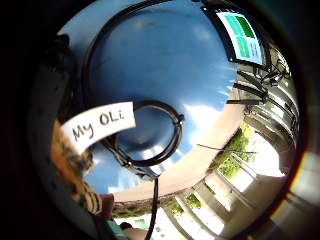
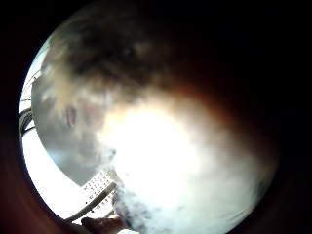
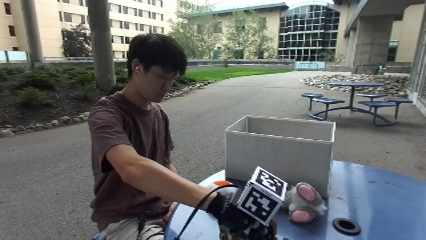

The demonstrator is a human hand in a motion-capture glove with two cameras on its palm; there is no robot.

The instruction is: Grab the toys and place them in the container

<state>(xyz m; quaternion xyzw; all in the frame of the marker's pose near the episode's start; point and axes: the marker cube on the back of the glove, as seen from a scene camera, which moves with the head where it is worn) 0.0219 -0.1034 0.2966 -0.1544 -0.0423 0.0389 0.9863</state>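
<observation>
Toy [image 3: 303,201] grey plush, pink paw pads, beside container [image 3: 279,150] (white); right hand [image 3: 229,207] grip indiscernible.

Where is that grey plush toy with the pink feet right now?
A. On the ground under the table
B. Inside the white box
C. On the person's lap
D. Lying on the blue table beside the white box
D: in the outside view the grey plush toy with pink feet lies on the round blue table, just in front of the open white rectangular container, not inside it.
</observation>
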